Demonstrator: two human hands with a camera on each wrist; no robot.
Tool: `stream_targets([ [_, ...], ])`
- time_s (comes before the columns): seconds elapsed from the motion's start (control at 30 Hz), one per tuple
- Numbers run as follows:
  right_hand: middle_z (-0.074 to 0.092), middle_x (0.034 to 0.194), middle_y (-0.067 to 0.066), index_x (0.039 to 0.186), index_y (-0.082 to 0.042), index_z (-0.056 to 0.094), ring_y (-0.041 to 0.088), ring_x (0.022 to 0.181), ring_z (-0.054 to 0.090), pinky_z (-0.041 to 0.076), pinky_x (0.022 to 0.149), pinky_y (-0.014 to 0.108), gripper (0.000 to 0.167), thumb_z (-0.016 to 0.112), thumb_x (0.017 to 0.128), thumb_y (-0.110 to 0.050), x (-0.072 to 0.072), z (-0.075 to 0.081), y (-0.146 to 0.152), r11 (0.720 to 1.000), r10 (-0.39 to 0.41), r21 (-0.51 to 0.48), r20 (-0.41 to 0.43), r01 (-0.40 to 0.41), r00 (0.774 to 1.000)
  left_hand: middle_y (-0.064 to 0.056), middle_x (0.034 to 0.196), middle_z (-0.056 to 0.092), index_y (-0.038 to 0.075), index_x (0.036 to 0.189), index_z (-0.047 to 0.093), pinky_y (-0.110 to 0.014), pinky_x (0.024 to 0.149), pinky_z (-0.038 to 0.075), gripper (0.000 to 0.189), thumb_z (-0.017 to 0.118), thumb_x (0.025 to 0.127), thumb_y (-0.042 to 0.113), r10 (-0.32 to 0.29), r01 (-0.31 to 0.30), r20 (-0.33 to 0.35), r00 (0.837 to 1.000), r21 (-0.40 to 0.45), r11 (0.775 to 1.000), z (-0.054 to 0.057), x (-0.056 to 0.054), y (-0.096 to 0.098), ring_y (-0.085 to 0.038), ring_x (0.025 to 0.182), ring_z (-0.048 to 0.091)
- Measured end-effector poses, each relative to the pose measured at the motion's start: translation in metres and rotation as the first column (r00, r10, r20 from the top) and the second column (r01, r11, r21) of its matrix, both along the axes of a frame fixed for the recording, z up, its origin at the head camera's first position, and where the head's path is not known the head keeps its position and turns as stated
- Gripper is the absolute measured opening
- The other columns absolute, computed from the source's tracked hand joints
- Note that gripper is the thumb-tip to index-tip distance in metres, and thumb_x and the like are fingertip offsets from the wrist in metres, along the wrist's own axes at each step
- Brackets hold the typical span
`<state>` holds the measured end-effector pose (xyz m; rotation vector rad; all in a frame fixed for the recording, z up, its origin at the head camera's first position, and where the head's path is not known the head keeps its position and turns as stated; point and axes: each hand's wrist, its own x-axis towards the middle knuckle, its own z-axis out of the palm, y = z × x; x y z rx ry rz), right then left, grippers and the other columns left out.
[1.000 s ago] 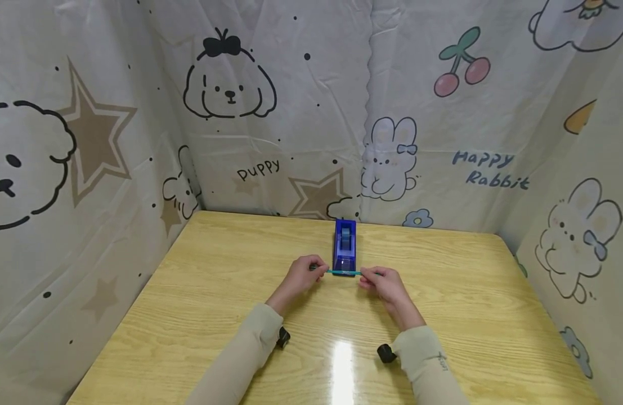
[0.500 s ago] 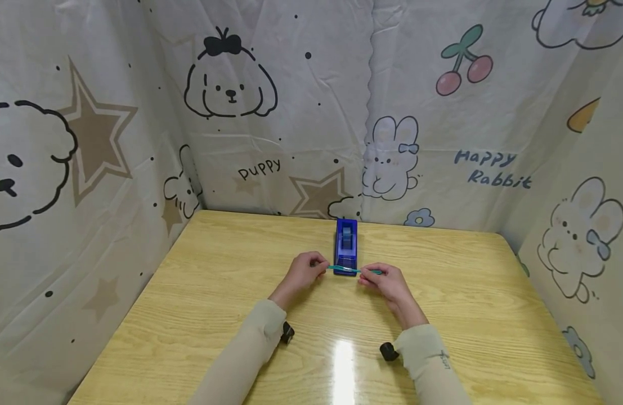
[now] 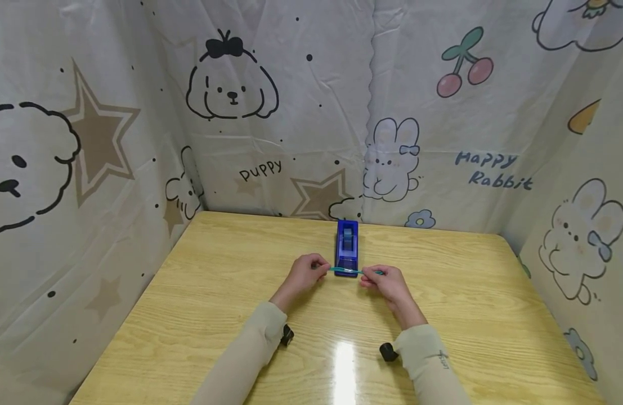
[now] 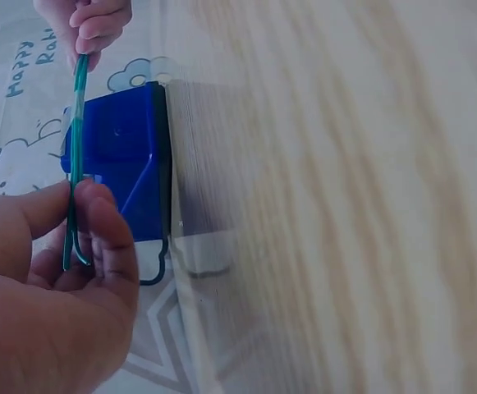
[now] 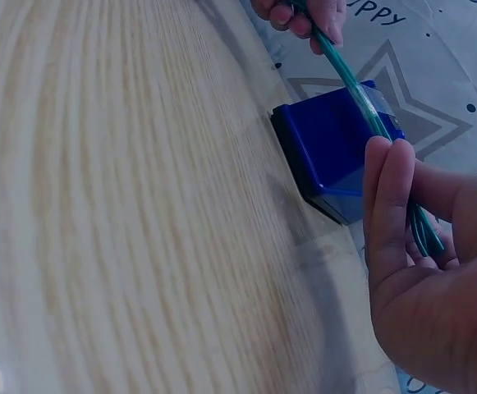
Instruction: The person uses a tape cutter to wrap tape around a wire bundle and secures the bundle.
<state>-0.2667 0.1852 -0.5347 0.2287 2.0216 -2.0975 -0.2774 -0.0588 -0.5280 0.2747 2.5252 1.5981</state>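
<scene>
A thin green wire [image 3: 345, 270], doubled into a few strands, stretches sideways between my two hands. Clear, shiny tape [image 5: 371, 104] shows on its middle part in the right wrist view. My left hand [image 3: 306, 274] pinches one end between thumb and fingers, and the loose tips [image 4: 77, 261] stick out past them. At the other end my right hand [image 3: 387, 282] pinches the wire, with looped ends showing below the fingers in its wrist view. Directly behind the wire stands a blue tape dispenser [image 3: 347, 247] holding a tape roll [image 3: 348, 239]; whether they touch is unclear.
The wooden table [image 3: 215, 270] has its back edge just behind the dispenser. A printed cloth curtain [image 3: 321, 84] surrounds the table at the back and both sides. Black wrist cameras [image 3: 389, 352] hang under the sleeves.
The wire and both hands have risen slightly from the dispenser's front edge. A pale patch at the dispenser's front, seen a second ago, has gone dark. Both hands keep their pinch.
</scene>
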Motion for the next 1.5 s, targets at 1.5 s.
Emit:
stream_targets([
  [1.5, 0.076, 0.101, 0.008, 0.101, -0.006, 0.078, 0.024, 0.098, 0.068, 0.056, 0.090, 0.042, 0.016, 0.070, 0.100, -0.020, -0.003, 0.010, 0.001, 0.804, 0.184, 0.594, -0.259, 0.006, 0.948, 0.004, 0.098, 0.068, 0.023, 0.122, 0.072, -0.026, 0.072, 0.046, 0.027, 0.074, 0.097, 0.032, -0.122, 0.058, -0.212, 0.970, -0.285, 0.957, -0.001, -0.014, 0.022, -0.012, 0.086, 0.056],
])
